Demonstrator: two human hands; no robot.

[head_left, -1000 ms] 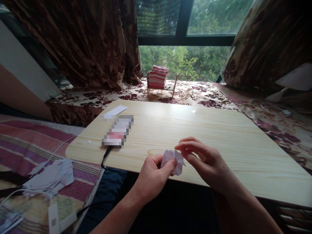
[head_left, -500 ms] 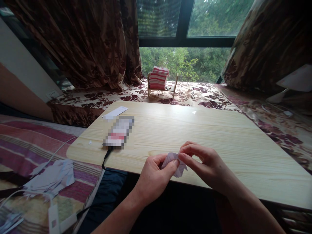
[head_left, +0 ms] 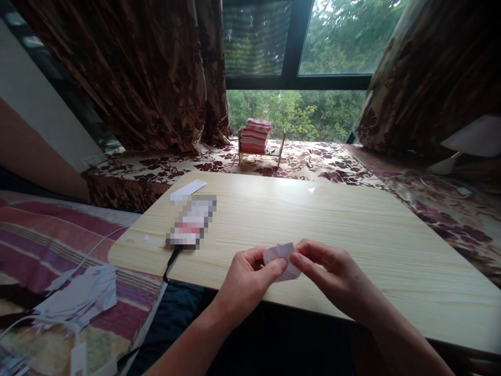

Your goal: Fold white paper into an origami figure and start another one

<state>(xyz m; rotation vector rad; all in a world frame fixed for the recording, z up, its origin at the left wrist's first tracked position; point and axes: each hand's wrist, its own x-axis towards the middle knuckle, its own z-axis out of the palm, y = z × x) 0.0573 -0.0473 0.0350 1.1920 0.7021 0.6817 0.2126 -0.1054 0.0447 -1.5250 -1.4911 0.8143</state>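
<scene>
A small folded piece of pale paper (head_left: 280,253) is held just above the near edge of the light wooden table (head_left: 352,230). My left hand (head_left: 245,284) pinches its left side between thumb and fingers. On the other side, my right hand (head_left: 336,277) grips the paper with thumb and forefinger closed on it. Both forearms come in from the bottom of the view.
A phone (head_left: 191,221) with a black cable (head_left: 170,259) lies on the table's left part, a white paper slip (head_left: 187,188) behind it. Crumpled white papers (head_left: 82,292) lie on the striped blanket at the left. A small wooden rack with striped cloths (head_left: 256,138) stands by the window.
The paper has been pressed flatter between both hands, and my right fingers have closed down onto it. The view has tilted slightly, so the hands sit lower in the picture.
</scene>
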